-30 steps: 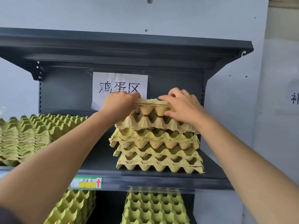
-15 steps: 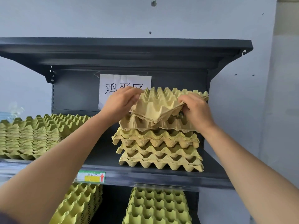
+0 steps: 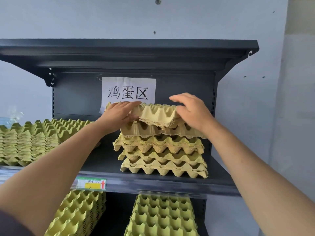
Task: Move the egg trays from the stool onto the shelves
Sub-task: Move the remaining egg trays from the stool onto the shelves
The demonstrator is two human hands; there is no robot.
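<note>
- Pale wall (image 3: 68, 17) fills the head view behind a dark metal shelving unit (image 3: 129, 48), with a paper sign (image 3: 128, 89) taped to its back panel.
- On the middle shelf (image 3: 153, 184) stands a stack of egg trays (image 3: 162, 154); the top tray (image 3: 158, 113) lies on it tilted, its near edge ragged, not nested.
- At that tray's left rim the left hand (image 3: 119, 113) grips, fingers over and thumb under.
- Over the tray's right end the right hand (image 3: 192, 111) hovers with fingers spread and loose, grasping nothing; whether the palm touches, I cannot tell.
- Step in hand, as I judge: seating this tray on the stack.
- Next move calls for lining its cups up with the tray below, pressing it level, then letting go.
- Out of view is the stool; a green tray stack (image 3: 25, 140) sits at the shelf's left, and two lower stacks (image 3: 163, 217) below.
</note>
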